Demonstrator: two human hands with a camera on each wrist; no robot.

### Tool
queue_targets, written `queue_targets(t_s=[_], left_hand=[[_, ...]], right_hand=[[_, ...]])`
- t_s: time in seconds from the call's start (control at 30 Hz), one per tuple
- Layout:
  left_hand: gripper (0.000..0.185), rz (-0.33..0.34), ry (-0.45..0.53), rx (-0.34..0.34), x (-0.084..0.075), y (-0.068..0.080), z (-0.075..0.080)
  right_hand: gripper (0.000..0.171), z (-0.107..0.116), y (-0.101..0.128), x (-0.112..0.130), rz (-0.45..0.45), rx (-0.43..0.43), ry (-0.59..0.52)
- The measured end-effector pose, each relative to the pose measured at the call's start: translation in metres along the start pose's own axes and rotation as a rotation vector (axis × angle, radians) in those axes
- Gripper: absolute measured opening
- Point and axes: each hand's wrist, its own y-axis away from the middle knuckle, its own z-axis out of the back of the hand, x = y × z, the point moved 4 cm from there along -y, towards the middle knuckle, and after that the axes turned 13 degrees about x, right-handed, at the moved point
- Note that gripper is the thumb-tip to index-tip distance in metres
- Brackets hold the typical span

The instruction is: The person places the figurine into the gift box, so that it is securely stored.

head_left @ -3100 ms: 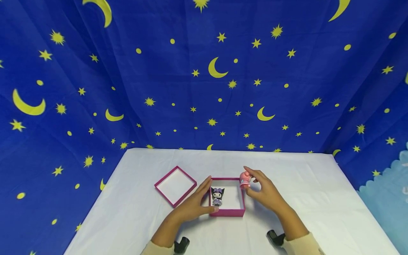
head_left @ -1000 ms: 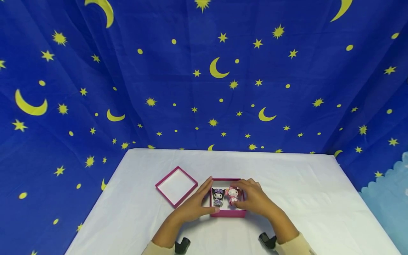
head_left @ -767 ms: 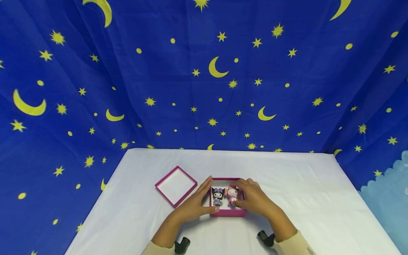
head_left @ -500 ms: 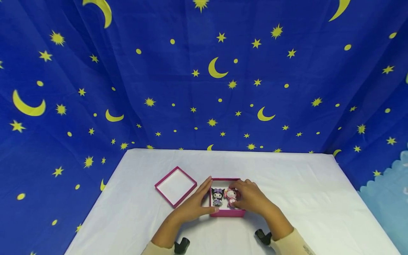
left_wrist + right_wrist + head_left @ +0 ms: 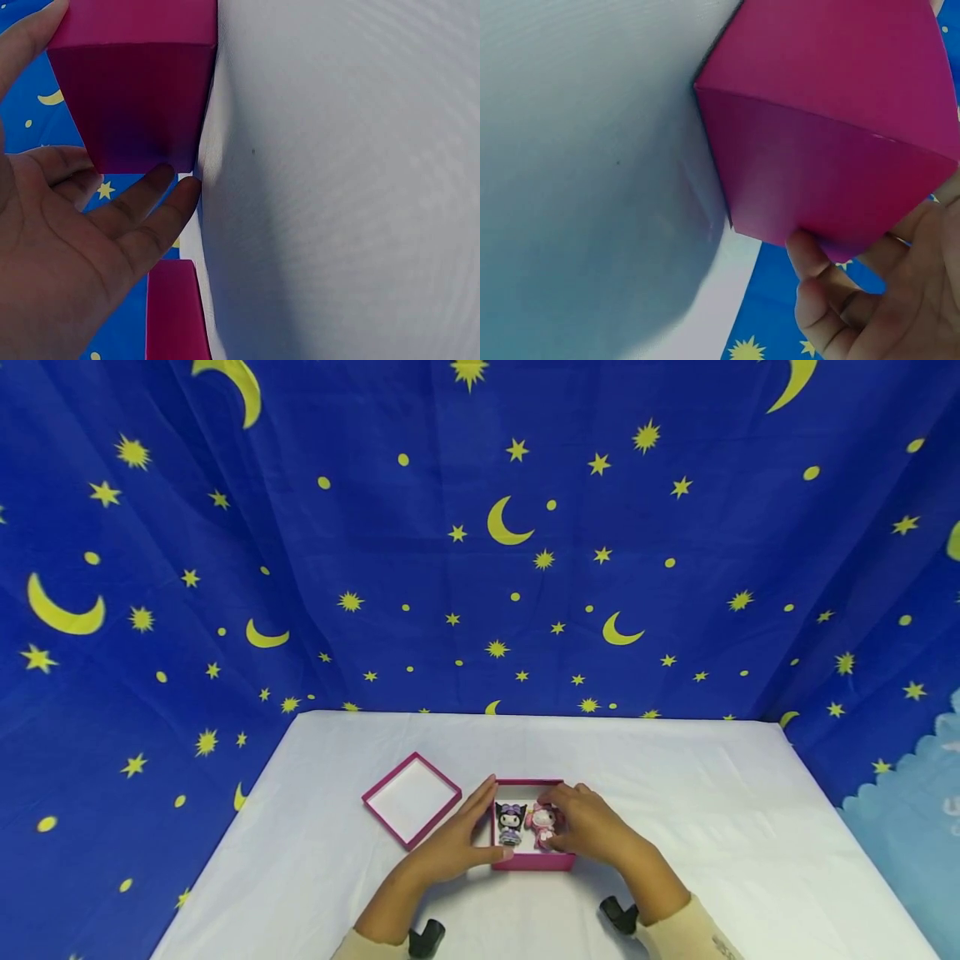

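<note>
**Second doll going in**

Lid [image 5: 412,798] sits open left. Left hand [image 5: 455,843], fingers straight, steadies the box [image 5: 532,861]. Right hand [image 5: 588,827] pinches the pink doll [image 5: 542,823] beside the black doll [image 5: 510,822]. Next, probably: let go, fetch lid.

White cloth-covered tabletop [image 5: 712,793]. Shallow square pink cardboard lid [image 5: 412,798], white inside, open side up, lying left of centre on the tabletop. Dark blue fabric backdrop with yellow moons and stars [image 5: 480,543] behind and at both sides. Pale blue scalloped cloud-shaped cloth [image 5: 911,827] at far right edge.
</note>
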Motion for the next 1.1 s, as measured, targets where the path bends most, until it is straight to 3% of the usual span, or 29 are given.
queue_targets(t_s=[0.23,0.5,0.9,1.1], left_hand=[[0.101,-0.031,-0.008,-0.025,-0.002,0.000,0.001],[0.098,-0.022,-0.024,-0.048,-0.005,0.004,0.002],[0.071,0.031,-0.093,-0.219,-0.009,0.014,0.021],[0.067,0.108,-0.092,-0.250,-0.002,0.025,0.031]], right_hand=[[0.057,0.000,0.004,-0.002,-0.027,0.010,-0.035],[0.068,-0.001,0.017,-0.006,-0.039,-0.058,-0.074],[0.073,-0.004,0.033,-0.015,-0.008,-0.104,-0.104],[0.073,-0.006,0.040,-0.019,-0.016,-0.097,-0.110]])
